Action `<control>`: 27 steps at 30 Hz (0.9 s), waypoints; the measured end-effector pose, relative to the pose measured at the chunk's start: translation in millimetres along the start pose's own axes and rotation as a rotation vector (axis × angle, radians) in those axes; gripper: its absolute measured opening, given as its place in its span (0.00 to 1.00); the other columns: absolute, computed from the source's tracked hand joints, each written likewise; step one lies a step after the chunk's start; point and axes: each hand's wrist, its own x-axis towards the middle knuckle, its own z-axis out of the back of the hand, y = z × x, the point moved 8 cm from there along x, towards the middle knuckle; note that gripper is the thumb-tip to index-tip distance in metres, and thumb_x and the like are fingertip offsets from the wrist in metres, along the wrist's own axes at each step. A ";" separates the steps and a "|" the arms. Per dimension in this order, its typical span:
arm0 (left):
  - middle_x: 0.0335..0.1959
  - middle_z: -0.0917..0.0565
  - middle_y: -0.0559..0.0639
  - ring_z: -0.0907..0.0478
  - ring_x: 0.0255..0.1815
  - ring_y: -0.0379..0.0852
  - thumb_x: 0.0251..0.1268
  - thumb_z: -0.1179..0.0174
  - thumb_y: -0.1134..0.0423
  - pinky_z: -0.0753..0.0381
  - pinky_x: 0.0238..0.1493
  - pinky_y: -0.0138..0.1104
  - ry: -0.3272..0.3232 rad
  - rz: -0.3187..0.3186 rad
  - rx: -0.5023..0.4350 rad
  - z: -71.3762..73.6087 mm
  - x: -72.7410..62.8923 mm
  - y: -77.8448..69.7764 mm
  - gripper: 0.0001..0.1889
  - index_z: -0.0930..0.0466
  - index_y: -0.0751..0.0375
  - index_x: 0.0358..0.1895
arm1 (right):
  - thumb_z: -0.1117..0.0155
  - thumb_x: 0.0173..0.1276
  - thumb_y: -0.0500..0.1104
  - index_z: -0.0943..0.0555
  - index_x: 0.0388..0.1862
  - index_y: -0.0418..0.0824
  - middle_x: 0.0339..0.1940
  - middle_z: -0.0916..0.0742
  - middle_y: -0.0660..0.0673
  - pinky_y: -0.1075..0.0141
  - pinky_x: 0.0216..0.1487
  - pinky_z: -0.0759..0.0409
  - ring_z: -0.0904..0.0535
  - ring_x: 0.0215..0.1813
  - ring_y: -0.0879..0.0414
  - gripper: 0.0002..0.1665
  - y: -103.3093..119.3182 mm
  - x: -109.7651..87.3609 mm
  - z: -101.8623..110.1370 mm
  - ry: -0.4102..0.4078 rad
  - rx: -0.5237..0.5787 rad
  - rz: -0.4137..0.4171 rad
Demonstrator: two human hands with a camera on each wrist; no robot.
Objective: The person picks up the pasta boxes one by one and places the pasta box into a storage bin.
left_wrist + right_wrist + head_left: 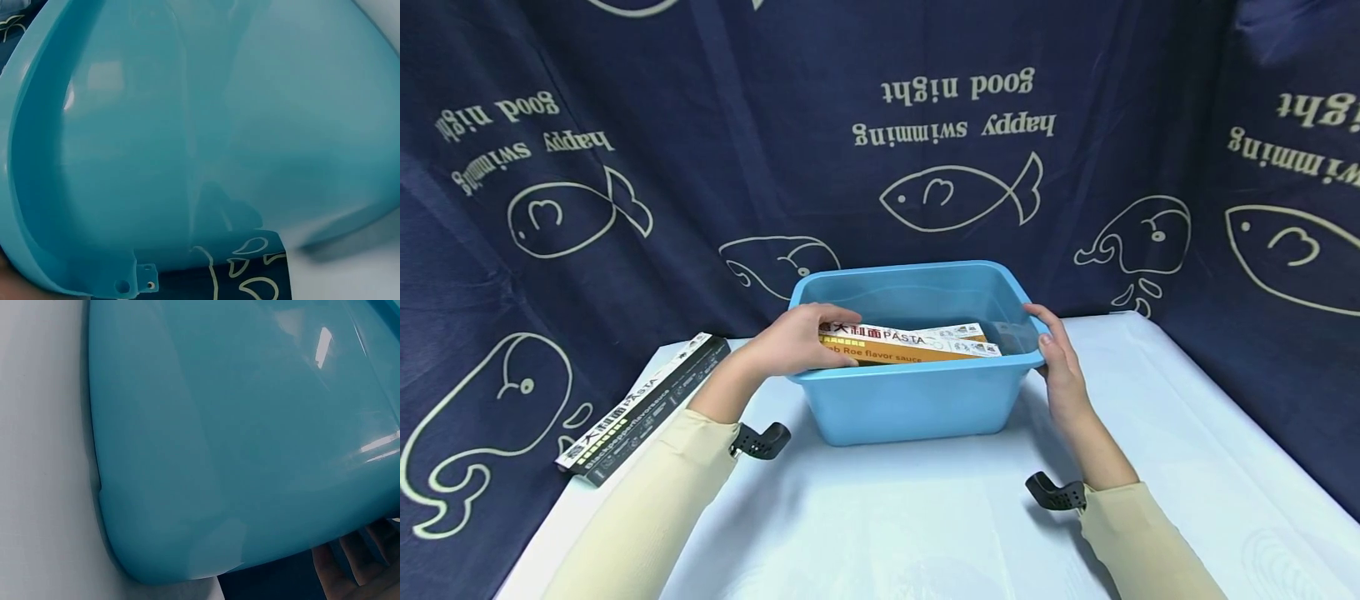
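A blue plastic bin [910, 404] stands in the middle of the table in the head view; its outer wall fills both wrist views. Inside lie an orange and white pasta box [917, 343], printed with a Roe flavor sauce label, and a similar box [958, 331] partly behind it. My left hand [801, 340] reaches over the bin's left rim and grips the front pasta box by its left end, thumb on the near side. With thumb and fingers at the right rim, my right hand [1063, 367] holds the bin. Most of the left hand is out of the left wrist view.
A black and white pasta box [643, 408], labelled black pepper flavor, lies slanted at the table's left edge. The white table [917, 517] meets a dark blue curtain [820, 150] with fish prints at the back and sides.
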 end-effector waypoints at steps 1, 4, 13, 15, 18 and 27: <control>0.57 0.16 0.47 0.22 0.51 0.44 0.50 0.24 0.54 0.22 0.51 0.37 0.003 -0.002 0.005 -0.2 0.7 -0.4 0.33 0.20 0.56 0.63 | 0.67 0.77 0.54 0.39 0.77 0.53 0.82 0.41 0.47 0.32 0.74 0.49 0.45 0.80 0.40 0.32 -0.2 0.1 0.2 0.000 0.003 -0.001; 0.57 0.16 0.48 0.22 0.51 0.44 0.49 0.24 0.53 0.22 0.51 0.37 0.014 -0.008 0.013 -0.9 2.5 -1.5 0.34 0.21 0.56 0.63 | 0.67 0.77 0.54 0.39 0.77 0.53 0.82 0.41 0.47 0.31 0.74 0.50 0.46 0.80 0.41 0.32 0.2 -0.2 0.2 0.000 0.011 0.000; 0.59 0.17 0.47 0.21 0.53 0.43 0.53 0.25 0.52 0.23 0.55 0.38 0.052 -0.029 0.039 -4.8 7.9 -4.7 0.33 0.22 0.54 0.64 | 0.67 0.77 0.54 0.39 0.77 0.54 0.82 0.42 0.46 0.29 0.73 0.50 0.47 0.80 0.38 0.31 -0.7 1.1 1.2 -0.003 -0.014 0.005; 0.60 0.17 0.46 0.21 0.53 0.42 0.54 0.26 0.51 0.23 0.56 0.38 0.063 -0.036 0.047 -6.2 8.8 -5.6 0.33 0.22 0.53 0.65 | 0.67 0.77 0.54 0.39 0.77 0.54 0.82 0.42 0.46 0.29 0.73 0.50 0.46 0.80 0.38 0.31 -1.5 1.7 1.6 -0.005 -0.017 0.010; 0.62 0.18 0.48 0.21 0.57 0.43 0.55 0.26 0.52 0.23 0.59 0.40 0.073 -0.039 0.042 -7.5 9.4 -6.0 0.34 0.24 0.53 0.67 | 0.67 0.77 0.55 0.39 0.77 0.55 0.82 0.41 0.46 0.29 0.73 0.50 0.46 0.80 0.38 0.31 -3.1 2.3 1.9 -0.006 -0.014 0.011; 0.55 0.14 0.47 0.19 0.60 0.47 0.60 0.29 0.52 0.25 0.65 0.47 0.062 0.022 -0.129 -6.5 6.1 -1.5 0.33 0.28 0.51 0.69 | 0.67 0.77 0.55 0.39 0.77 0.54 0.82 0.41 0.46 0.28 0.73 0.51 0.47 0.80 0.38 0.32 -4.5 2.7 0.9 -0.003 -0.009 0.007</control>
